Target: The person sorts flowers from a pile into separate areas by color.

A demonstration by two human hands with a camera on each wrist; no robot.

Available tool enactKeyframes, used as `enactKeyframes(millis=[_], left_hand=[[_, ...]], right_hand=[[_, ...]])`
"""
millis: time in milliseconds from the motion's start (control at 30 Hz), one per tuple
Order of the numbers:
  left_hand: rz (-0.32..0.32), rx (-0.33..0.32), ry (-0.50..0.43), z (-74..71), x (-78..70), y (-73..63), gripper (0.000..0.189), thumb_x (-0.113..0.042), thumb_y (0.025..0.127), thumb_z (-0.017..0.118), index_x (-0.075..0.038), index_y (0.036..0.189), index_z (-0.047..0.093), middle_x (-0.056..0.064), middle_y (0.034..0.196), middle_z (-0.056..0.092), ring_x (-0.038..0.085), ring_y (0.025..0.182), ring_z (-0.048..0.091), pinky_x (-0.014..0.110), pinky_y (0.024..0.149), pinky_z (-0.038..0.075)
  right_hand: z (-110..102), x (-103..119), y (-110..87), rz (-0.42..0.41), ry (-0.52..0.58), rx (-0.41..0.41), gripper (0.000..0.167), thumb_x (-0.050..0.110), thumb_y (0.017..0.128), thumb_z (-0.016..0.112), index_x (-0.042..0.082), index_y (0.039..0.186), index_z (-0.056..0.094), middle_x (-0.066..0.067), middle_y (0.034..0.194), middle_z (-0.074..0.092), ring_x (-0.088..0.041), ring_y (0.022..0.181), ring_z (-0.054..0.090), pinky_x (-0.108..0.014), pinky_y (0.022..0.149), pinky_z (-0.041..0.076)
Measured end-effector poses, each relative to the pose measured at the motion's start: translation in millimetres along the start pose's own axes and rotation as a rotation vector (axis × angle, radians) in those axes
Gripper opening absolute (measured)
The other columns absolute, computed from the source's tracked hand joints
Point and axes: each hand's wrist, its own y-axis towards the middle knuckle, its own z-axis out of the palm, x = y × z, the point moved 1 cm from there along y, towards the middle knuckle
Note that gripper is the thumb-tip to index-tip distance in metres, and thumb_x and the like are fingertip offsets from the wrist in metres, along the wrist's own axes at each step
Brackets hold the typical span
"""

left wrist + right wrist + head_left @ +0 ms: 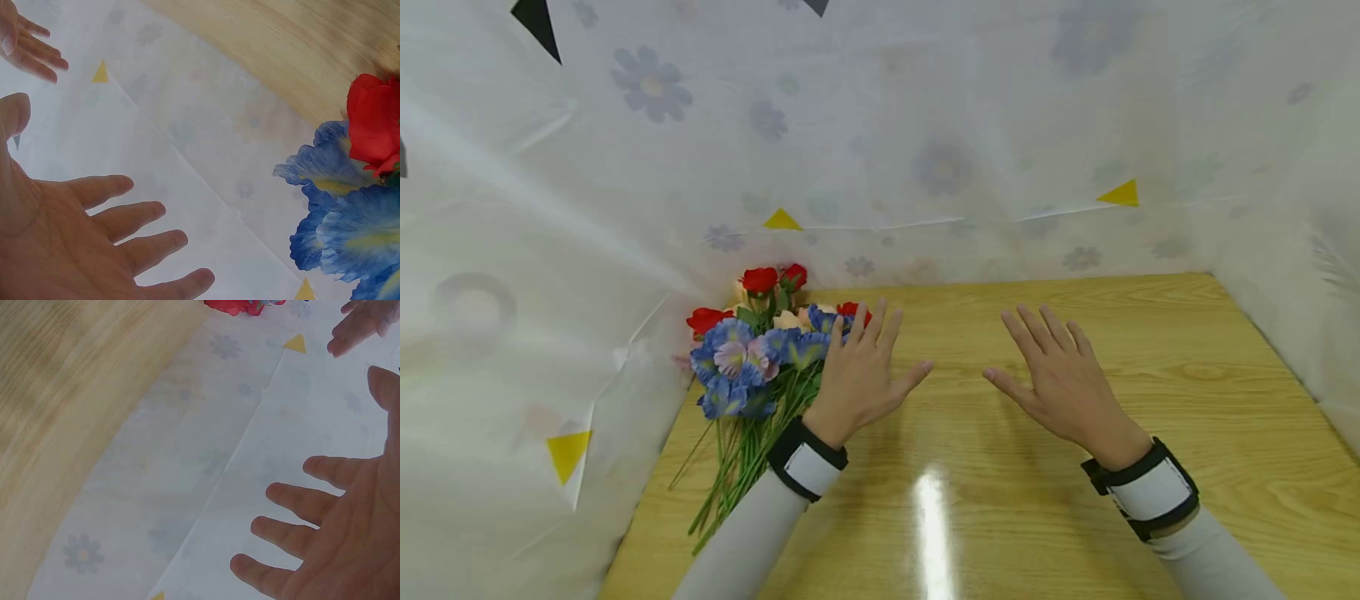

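Wood-grain desk (1150, 367) fills the lower middle and right of the head frame. Two hands over it, both wide open, fingers straight and fanned, thumbs out toward each other. Holding: nothing, either side.

Left hand (861, 379): just left of centre, overlapping the right side of the flower bunch in the head view. Left wrist view shows a gap between its fingers and the petals, so no touch. Right hand (1063, 392): right of centre, over bare wood, well apart from the flowers.

Flowers: one loose bunch, left of centre on the desk, blooms toward the top, green stems (730, 492) running down to the lower left. Count: four red blooms (759, 280) visible in head view. Several blue blooms (722, 396), some with pinkish middles; they overlap, can't give an exact number. Some peach blooms (786, 320) behind, partly hidden. Stems too tangled to count.

Wrist gear: two black-and-white straps, one on the left wrist (807, 460), one on the right (1150, 492). Two light sleeves (737, 537), bottom edge.

Backdrop: whitish flower-print sheeting (887, 125) across top and both sides. Three yellow triangles (783, 220) on it in head view: left, upper middle, upper right.
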Motion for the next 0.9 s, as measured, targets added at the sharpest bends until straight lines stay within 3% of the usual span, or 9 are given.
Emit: enactKeyframes(millis=[200, 300, 367, 467, 567, 667, 733, 900], left_hand=[[-0.035, 0.023, -0.01, -1.4, 3.7, -3.6, 0.088, -0.076, 0.094, 0.031, -0.019, 0.16, 0.017, 0.011, 0.166, 0.016, 0.034, 0.153, 0.013, 0.063, 0.119, 0.015], [-0.078, 0.008, -0.049, -2.4, 9.0, -10.2, 0.083, -0.071, 0.096, 0.038, -0.018, 0.159, 0.024, 0.012, 0.165, 0.022, 0.036, 0.152, 0.018, 0.063, 0.118, 0.021], [-0.101, -0.055, -0.075, -1.8, 15.7, -17.6, 0.076, -0.062, 0.097, 0.047, -0.013, 0.154, 0.036, 0.015, 0.158, 0.036, 0.037, 0.147, 0.032, 0.061, 0.115, 0.031], [-0.155, -0.171, -0.108, 0.4, 30.5, -32.6, 0.059, -0.046, 0.096, 0.062, -0.004, 0.138, 0.054, 0.019, 0.135, 0.058, 0.039, 0.123, 0.056, 0.054, 0.1, 0.048], [-0.275, -0.225, -0.13, 5.4, 50.3, -51.1, 0.039, -0.032, 0.094, 0.07, -0.001, 0.118, 0.064, 0.02, 0.11, 0.065, 0.038, 0.098, 0.064, 0.048, 0.082, 0.054], [-0.432, -0.157, -0.14, 13.7, 71.2, -69.8, 0.029, -0.023, 0.093, 0.071, 0.0, 0.108, 0.064, 0.021, 0.1, 0.063, 0.039, 0.088, 0.063, 0.048, 0.071, 0.054], [-0.495, -0.096, -0.139, 20.7, 83.2, -80.3, 0.025, -0.019, 0.092, 0.071, 0.002, 0.103, 0.063, 0.023, 0.096, 0.062, 0.04, 0.083, 0.062, 0.048, 0.063, 0.053], [-0.549, -0.009, -0.142, 35.2, 98.6, -96.8, 0.017, -0.009, 0.09, 0.068, 0.007, 0.091, 0.063, 0.026, 0.088, 0.062, 0.042, 0.07, 0.061, 0.049, 0.047, 0.048]], right_hand=[[0.7, 3.4, 0.4, 0.003, 0.014, 0.017, 0.082, 0.053, 0.093, 0.062, 0.013, 0.157, 0.029, -0.02, 0.158, 0.035, -0.046, 0.145, 0.029, -0.068, 0.112, 0.024], [-0.3, 5.0, -0.3, 0.01, 0.019, 0.026, 0.082, 0.053, 0.093, 0.062, 0.013, 0.157, 0.029, -0.02, 0.158, 0.034, -0.046, 0.145, 0.028, -0.068, 0.112, 0.023], [-1.8, 5.8, -1.2, 0.014, 0.027, 0.029, 0.082, 0.053, 0.093, 0.062, 0.013, 0.157, 0.029, -0.021, 0.158, 0.034, -0.047, 0.145, 0.028, -0.068, 0.112, 0.024], [-4.8, 4.7, -2.6, 0.018, 0.04, 0.018, 0.081, 0.051, 0.093, 0.062, 0.011, 0.156, 0.03, -0.022, 0.156, 0.036, -0.047, 0.145, 0.028, -0.067, 0.111, 0.025], [-6.2, 2.7, -3.9, 0.015, 0.052, -0.001, 0.08, 0.049, 0.093, 0.064, 0.01, 0.155, 0.032, -0.024, 0.153, 0.039, -0.049, 0.143, 0.03, -0.067, 0.111, 0.026], [-5.4, 1.1, -4.7, 0.014, 0.059, -0.014, 0.078, 0.046, 0.092, 0.066, 0.008, 0.153, 0.034, -0.026, 0.15, 0.042, -0.05, 0.141, 0.032, -0.066, 0.11, 0.027], [-3.5, 0.9, -5.1, 0.014, 0.064, -0.016, 0.077, 0.044, 0.093, 0.067, 0.007, 0.152, 0.036, -0.026, 0.148, 0.043, -0.05, 0.14, 0.033, -0.066, 0.11, 0.028], [4.3, 5.4, -7.0, -0.025, 0.079, -0.036, 0.072, 0.039, 0.091, 0.07, 0.003, 0.147, 0.043, -0.027, 0.142, 0.049, -0.05, 0.133, 0.042, -0.066, 0.105, 0.034]])
